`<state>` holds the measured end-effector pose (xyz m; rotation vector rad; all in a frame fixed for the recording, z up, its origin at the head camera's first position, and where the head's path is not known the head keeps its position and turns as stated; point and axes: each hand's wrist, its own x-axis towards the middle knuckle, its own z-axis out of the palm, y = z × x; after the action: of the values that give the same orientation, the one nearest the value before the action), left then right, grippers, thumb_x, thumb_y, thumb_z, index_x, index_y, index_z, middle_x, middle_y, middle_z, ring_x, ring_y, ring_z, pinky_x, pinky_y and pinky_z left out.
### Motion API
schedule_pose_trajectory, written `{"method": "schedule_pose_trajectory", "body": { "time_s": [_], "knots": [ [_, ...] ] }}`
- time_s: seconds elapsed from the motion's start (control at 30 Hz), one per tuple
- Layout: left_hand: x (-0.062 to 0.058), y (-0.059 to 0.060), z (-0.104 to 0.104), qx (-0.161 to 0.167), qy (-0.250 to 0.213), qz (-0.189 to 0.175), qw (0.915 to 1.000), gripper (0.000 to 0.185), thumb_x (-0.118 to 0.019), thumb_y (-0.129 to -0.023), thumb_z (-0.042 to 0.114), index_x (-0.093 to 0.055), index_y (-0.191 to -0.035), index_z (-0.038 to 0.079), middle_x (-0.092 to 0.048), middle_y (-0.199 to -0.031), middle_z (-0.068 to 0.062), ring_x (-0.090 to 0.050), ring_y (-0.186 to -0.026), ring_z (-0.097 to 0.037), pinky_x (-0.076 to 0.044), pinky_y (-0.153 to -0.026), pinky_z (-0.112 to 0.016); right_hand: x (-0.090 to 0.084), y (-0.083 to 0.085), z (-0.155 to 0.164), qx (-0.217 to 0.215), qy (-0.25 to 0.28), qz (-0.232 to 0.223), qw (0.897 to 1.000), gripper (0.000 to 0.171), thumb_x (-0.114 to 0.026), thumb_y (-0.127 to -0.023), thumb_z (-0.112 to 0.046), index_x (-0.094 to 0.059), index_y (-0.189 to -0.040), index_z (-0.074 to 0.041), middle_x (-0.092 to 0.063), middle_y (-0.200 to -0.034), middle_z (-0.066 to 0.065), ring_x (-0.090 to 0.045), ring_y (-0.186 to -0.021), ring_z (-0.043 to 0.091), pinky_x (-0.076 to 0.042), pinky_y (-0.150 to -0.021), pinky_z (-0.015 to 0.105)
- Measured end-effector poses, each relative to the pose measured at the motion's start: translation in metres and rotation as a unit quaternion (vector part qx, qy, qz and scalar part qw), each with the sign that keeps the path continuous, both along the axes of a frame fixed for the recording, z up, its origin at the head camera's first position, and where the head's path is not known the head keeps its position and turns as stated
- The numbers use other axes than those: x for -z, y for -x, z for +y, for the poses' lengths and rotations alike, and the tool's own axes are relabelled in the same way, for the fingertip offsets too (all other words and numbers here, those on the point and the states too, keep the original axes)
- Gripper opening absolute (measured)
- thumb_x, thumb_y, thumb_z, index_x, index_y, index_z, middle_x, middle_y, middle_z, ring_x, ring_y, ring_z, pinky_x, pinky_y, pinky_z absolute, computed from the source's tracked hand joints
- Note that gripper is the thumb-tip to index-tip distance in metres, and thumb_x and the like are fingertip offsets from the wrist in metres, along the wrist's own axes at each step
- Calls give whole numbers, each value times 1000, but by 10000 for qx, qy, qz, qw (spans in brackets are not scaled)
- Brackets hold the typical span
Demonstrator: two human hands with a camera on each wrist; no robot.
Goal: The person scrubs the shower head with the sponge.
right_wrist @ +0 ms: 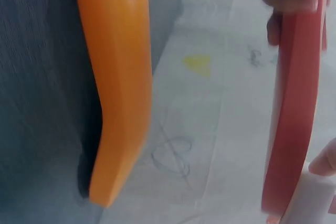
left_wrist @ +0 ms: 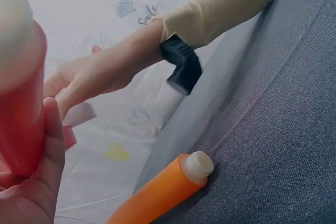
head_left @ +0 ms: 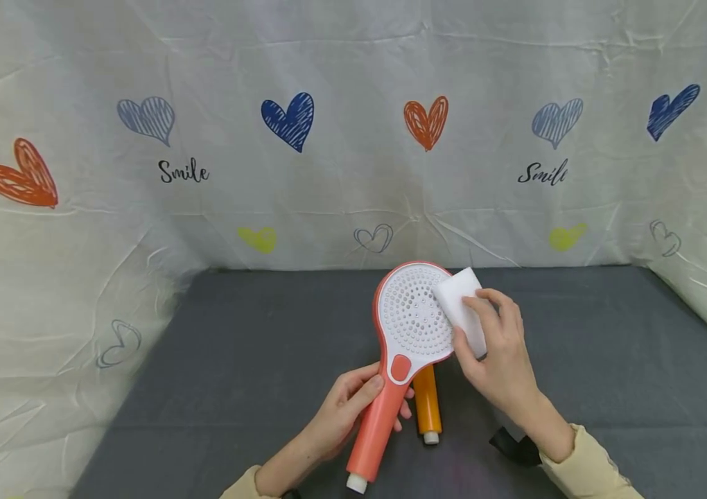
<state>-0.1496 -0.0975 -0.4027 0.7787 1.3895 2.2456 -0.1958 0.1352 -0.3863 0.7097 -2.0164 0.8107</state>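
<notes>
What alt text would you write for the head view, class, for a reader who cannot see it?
A left hand grips the handle of a coral shower head while the right hand presses a white sponge to its perforated face. An orange shower head lies beneath on a grey table, before heart-printed sheeting.

Orange shower head mostly hidden

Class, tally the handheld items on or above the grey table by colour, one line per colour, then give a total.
Red and white: 1, the red shower head, held by the left hand.
Orange: 1, the orange shower head, lying on the table.
White: 1, the sponge, held by the right hand.
Total: 3
</notes>
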Motion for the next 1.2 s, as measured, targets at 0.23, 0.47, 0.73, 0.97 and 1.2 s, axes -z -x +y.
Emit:
{"method": "schedule_pose_trajectory", "body": {
  "time_s": [0.23,0.47,0.73,0.97,1.2],
  "knots": [
    [1,1,-1,-9,176,-91,9998,38,-32,-102,9,-36,-130,-15,-60,-104,-14,-65,-84,-19,-55,-72,-32,6,-25,-21,-783,-357,-78,9963,35,-47,-93,-29,-58,-111,-2,-47,-118,21,-44,-103,33,-40,-78,42],
    [5,-1,2,366,58,-55,9993,39,-32,-102,9,-34,-132,-16,-60,-104,-14,-64,-84,-17,-54,-72,-30,-4,-8,-26,-625,-159,108,9979,36,-49,-92,-27,-57,-113,0,-47,-120,23,-45,-103,35,-36,-80,47],
    [5,-3,3,392,228,-173,9988,39,-34,-102,12,-36,-132,-12,-58,-103,-14,-64,-83,-17,-54,-72,-30,-7,-4,-27,-380,-27,99,9992,34,-50,-88,-23,-57,-111,2,-46,-119,25,-43,-103,38,-34,-81,48],
    [6,-3,4,447,156,8,9989,38,-30,-103,11,-35,-130,-16,-57,-103,-16,-64,-84,-16,-54,-71,-28,-4,-20,-38,-797,-388,158,9959,33,-47,-91,-26,-58,-112,-3,-48,-119,20,-45,-106,33,-39,-82,47],
    [6,-4,4,331,125,117,9993,39,-29,-103,10,-33,-132,-16,-57,-103,-18,-64,-82,-16,-54,-71,-28,-10,6,-16,42,-9,-78,10000,33,-56,-84,-18,-57,-111,2,-45,-118,25,-42,-101,38,-35,-78,49]
  ]
}}
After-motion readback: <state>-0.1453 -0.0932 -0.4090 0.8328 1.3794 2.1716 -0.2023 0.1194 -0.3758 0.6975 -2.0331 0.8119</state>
